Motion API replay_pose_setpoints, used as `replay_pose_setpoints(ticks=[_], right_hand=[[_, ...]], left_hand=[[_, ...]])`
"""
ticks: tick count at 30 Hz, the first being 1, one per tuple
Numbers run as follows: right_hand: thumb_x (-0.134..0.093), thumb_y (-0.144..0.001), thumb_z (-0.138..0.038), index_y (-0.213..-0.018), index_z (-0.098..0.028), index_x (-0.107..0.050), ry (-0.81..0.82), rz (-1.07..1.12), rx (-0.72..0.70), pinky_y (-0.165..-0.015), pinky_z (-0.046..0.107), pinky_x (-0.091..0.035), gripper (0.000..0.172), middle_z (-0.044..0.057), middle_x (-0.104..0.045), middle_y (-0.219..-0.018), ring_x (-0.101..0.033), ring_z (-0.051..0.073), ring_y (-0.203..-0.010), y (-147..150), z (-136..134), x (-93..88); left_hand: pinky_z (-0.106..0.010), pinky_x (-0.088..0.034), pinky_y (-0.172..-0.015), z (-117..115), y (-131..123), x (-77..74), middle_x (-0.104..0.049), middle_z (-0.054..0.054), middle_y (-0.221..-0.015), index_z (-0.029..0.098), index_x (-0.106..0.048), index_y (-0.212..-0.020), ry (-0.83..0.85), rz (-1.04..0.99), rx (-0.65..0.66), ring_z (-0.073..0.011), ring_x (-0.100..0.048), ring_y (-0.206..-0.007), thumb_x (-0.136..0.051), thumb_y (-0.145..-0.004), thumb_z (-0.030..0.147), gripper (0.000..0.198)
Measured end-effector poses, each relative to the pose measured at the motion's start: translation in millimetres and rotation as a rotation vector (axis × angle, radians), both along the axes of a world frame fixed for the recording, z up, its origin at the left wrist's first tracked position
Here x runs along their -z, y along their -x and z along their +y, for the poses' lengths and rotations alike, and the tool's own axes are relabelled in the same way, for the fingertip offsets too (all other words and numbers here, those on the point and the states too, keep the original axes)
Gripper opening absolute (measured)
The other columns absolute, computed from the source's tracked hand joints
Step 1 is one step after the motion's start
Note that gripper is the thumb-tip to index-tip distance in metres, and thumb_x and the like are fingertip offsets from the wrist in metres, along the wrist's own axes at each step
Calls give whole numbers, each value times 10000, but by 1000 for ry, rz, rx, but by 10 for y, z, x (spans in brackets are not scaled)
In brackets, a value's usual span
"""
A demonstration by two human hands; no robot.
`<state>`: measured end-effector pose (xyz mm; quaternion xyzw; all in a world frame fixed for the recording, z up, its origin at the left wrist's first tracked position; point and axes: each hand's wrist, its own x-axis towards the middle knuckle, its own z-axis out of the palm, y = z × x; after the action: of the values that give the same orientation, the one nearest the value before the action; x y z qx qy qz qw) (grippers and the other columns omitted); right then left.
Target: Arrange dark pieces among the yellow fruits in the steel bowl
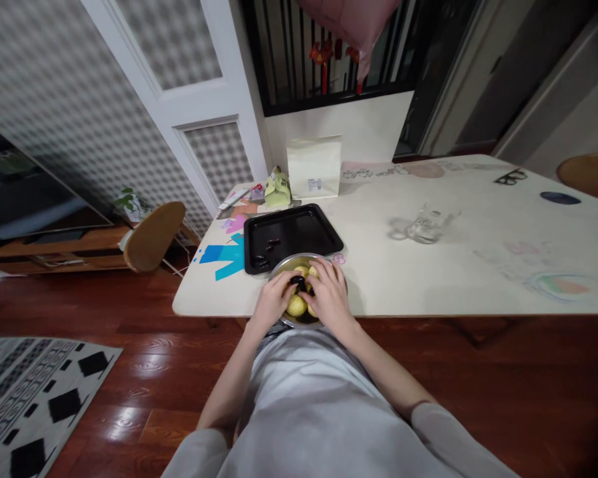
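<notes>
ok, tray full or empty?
Nearly empty. The tray holds only a few dark bits near its front left; the rest of its black floor shows bare.

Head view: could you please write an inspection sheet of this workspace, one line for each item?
Surface: pale table with coloured drawings on it.
Job's things: metal bowl of yellow round pieces at the near edge; black tray just behind it, holding a few dark bits.
Clutter: glass jug, cream bag, green pouch, spectacles.
Hands: left hand and right hand over the bowl, both pinching a small dark piece.
Cables: nothing seen.
Surroundings: wooden chair, television, patterned rug, red wood floor.
</notes>
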<state>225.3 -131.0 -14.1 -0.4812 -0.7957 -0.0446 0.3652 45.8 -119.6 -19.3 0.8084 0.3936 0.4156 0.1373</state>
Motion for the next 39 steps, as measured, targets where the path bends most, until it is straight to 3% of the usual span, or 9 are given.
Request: replay_pose_setpoints(ticks=[13,26,39], right_hand=[[-644,-906,-216,-967,-191,-694,-1,73,-21,-1177,597,-371,83,161,-643,-1347,-487,355,-1380,-60,-119,-4],[-691,-926,-242,-893,-201,-648,-61,60,-40,-1119,579,-434,68,141,-686,-1287,-562,342,-1301,-134,-239,50],[-656,-956,-237,-943,-200,-658,-69,107,-66,-1123,565,-426,39,131,-687,-1290,-562,330,-1309,-211,-268,93]], left_hand=[[-374,-601,-964,2,5,16,-773,-69,-1112,210,-677,-1124,30,-26,-25,-218,-744,-1059,-559,-915,54,286],[-349,-591,-915,0,-15,-37,-766,-65,-1059,200,-694,-1066,109,15,-67,-217,-739,-1000,-588,-868,12,293],[-331,-588,-903,-149,66,-169,-766,-61,-1068,211,-684,-1106,120,78,-4,-209,-736,-979,-598,-944,93,218]])
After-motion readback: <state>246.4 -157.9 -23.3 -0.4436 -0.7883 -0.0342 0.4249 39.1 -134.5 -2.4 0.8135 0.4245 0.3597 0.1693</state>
